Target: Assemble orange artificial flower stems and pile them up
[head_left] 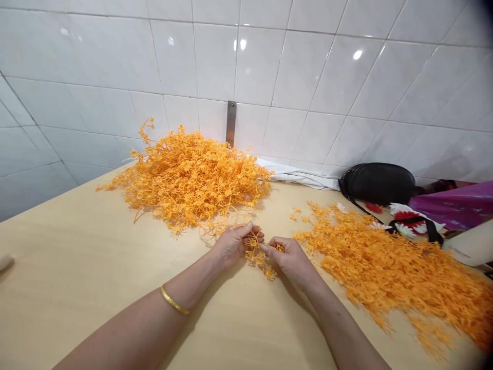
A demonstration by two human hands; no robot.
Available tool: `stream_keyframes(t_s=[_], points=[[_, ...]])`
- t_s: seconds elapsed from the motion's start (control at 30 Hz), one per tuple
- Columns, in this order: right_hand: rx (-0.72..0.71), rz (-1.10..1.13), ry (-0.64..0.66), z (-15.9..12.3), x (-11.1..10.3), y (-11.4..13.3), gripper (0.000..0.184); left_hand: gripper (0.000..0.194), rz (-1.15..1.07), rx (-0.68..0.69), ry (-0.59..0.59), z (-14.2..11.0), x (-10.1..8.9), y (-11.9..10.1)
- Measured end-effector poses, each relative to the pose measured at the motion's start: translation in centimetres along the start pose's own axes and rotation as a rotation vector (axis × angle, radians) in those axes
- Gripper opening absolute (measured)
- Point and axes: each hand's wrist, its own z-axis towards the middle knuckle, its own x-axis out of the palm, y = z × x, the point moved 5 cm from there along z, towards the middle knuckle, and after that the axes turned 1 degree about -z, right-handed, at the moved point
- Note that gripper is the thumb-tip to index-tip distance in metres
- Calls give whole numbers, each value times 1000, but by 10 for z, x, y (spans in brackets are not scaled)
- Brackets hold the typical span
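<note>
A small orange plastic sprig (pixel 259 255) is pinched between the nearly closed left hand (pixel 232 245) and right hand (pixel 291 262) over the counter (pixel 96 267), while a large sprig heap (pixel 188 177) lies piled beyond and a loose sprig spread (pixel 385 262) lies to the right.

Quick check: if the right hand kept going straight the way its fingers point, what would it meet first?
Probably the small orange artificial sprig held between the hands: the right hand points at it. The left hand lies just beyond, though depth is hard to judge.
</note>
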Motion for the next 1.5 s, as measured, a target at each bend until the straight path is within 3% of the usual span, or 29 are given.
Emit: stream_keyframes(t_s=[0.07,0.2,0.3,0.4,0.57,0.63,0.7,0.77,0.87,1.0,1.13,1.23,1.3,1.4,1.5], points=[[-12,14,1,-2,-5,4,26,25,143,33,-4,1,-2,-4],[-93,97,233,-9,1,18,27,36,387,158,-112,1,-4,-10],[-105,105,344,-13,3,23,27,40,407,189,-121,1,0,-5],[-129,86,358,-17,-1,29,30,41,401,195,-119,4,1,-1],[-163,190,606,-37,4,41,28,40,285,278,-420,11,-20,-12],[-149,298,479,-34,-2,38,29,41,327,301,-409,13,-22,-12],[-102,407,297,-23,-8,27,27,43,423,320,-289,15,-16,-9],[-16,471,206,-11,-10,11,25,42,491,321,-191,15,-12,-4],[87,408,6,3,-21,-10,29,38,558,305,-156,13,-10,0],[122,-199,-499,0,-61,-13,29,37,699,345,-128,11,-7,-3],[153,-840,-743,-9,-83,-8,50,38,755,383,-139,12,-7,-2],[25,-1161,-824,-9,-79,-12,57,39,713,396,-177,14,-10,0],[-62,-1261,-797,-5,-70,-17,51,40,650,421,-225,14,-12,-4],[-221,-1240,-635,-2,-47,-15,33,39,551,523,-285,9,-12,-17],[-428,-1114,-414,-9,-11,0,24,40,494,569,-293,3,-7,-32]])
